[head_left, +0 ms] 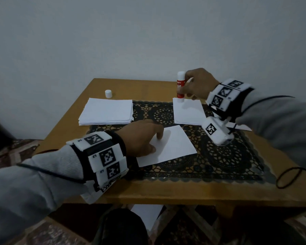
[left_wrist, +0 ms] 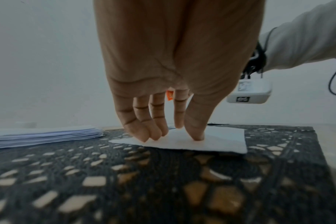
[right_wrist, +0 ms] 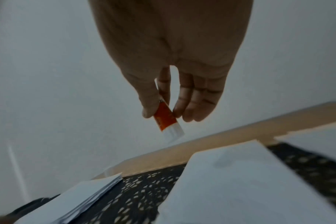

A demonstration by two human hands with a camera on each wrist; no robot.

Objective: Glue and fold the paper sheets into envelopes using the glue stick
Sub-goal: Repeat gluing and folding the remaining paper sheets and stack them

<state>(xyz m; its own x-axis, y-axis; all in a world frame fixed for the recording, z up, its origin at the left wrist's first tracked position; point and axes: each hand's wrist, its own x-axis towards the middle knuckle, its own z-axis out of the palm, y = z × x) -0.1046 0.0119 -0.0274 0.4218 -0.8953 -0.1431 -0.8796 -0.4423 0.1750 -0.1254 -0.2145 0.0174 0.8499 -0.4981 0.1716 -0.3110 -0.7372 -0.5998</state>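
Observation:
A single white paper sheet [head_left: 168,147] lies on the dark lace mat near the middle of the table. My left hand [head_left: 141,137] presses on its left part with straight fingertips [left_wrist: 144,136] and thumb. My right hand [head_left: 196,84] holds the red and white glue stick [head_left: 180,87] upright between thumb and fingers, at the far right, just above the corner of a second pile of paper [head_left: 187,112]. In the right wrist view the glue stick [right_wrist: 167,121] hangs tilted in the pinch, its white end down.
A stack of white sheets [head_left: 107,112] sits at the back left. The white glue cap [head_left: 108,93] stands behind it on the wooden table [head_left: 166,191]. The black lace mat [head_left: 219,161] covers the centre. A black cable [head_left: 290,175] loops at the right edge.

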